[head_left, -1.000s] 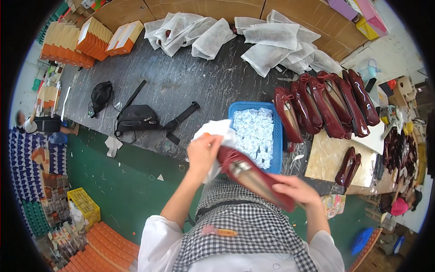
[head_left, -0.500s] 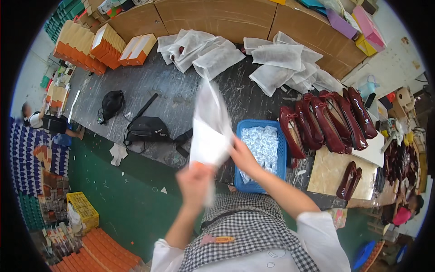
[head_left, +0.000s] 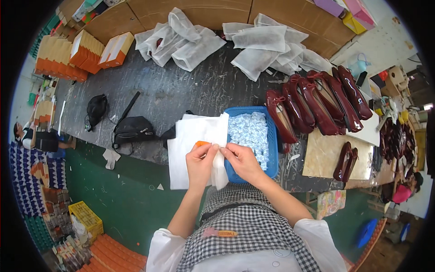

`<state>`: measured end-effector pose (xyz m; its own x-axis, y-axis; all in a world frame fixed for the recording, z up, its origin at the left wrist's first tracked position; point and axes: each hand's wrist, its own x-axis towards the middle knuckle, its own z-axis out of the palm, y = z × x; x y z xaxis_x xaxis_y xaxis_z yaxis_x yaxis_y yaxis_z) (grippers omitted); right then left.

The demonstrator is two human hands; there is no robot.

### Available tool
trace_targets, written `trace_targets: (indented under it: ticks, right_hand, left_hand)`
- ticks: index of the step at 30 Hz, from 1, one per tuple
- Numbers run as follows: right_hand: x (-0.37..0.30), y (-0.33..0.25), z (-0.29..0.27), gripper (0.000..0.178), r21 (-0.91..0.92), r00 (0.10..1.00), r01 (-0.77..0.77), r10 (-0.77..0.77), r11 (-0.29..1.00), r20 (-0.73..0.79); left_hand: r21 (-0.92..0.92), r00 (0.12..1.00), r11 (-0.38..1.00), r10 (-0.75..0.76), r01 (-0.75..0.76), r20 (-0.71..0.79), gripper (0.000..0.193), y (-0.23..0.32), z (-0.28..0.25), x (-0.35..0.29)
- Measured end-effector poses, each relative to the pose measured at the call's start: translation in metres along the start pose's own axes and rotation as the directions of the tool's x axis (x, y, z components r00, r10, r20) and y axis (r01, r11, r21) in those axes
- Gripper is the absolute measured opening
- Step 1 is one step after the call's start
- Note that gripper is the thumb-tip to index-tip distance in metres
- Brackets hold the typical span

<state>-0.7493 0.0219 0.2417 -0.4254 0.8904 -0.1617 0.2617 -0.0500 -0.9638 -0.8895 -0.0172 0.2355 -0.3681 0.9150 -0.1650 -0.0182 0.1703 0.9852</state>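
In front of my body, a stack of white cloth-like bags (head_left: 192, 128) lies at the table's near edge. My left hand (head_left: 199, 165) is closed on the bags' edge, with something orange (head_left: 202, 143) at its fingers. My right hand (head_left: 244, 163) pinches the same edge close beside it, fingertips nearly touching. A loose white fold hangs below the fingers. Just right of the bags stands a blue basket (head_left: 273, 156) full of small clear packets (head_left: 249, 136), partly behind my right hand. Dark red flat shoes (head_left: 317, 104) lie in a row further right.
Filled white bags lie in a left pile (head_left: 195, 50) and a right pile (head_left: 267, 47) at the back. Orange-and-white boxes (head_left: 86, 50) stand far left. A black pouch (head_left: 133, 129) and black cap (head_left: 96, 111) lie left. One shoe pair (head_left: 345, 162) rests on a beige board (head_left: 317, 156).
The white bag, blurred and stretched upward before, is now lowered and lies flat. My right hand has come in beside my left, both at the bag's edge. The view has shifted slightly.
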Motion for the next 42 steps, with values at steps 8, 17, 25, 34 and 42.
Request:
trace_targets:
  ticks: [8,17,25,34,42]
  right_hand:
    - [-0.026,0.064,-0.073,0.017,-0.301,0.996,0.019,-0.042,0.953,-0.073]
    - [0.006,0.203,-0.179,0.059,-0.674,0.964,-0.145,-0.050,0.725,-0.261]
    - [-0.067,0.043,-0.221,0.033,-0.527,0.953,0.231,-0.080,0.818,0.294]
    - [0.040,0.039,-0.103,0.040,0.264,0.893,-0.287,0.157,0.921,0.422]
    - [0.045,0.003,-0.033,0.020,0.241,0.949,-0.014,-0.064,0.970,0.309]
  left_hand:
    - [0.163,0.997,0.985,0.069,-0.062,-0.039,0.013,-0.018,0.034,0.006]
    - [0.546,0.967,0.799,0.227,-0.253,0.116,0.012,-0.017,0.084,0.008]
    - [0.752,0.952,0.608,0.296,-0.252,0.080,0.014,-0.032,0.075,0.027]
    - [0.380,0.963,0.897,0.264,-0.228,-0.047,0.006,0.028,0.080,-0.034]
    - [0.028,0.948,0.999,-0.029,0.040,-0.315,0.023,0.023,0.031,0.000]
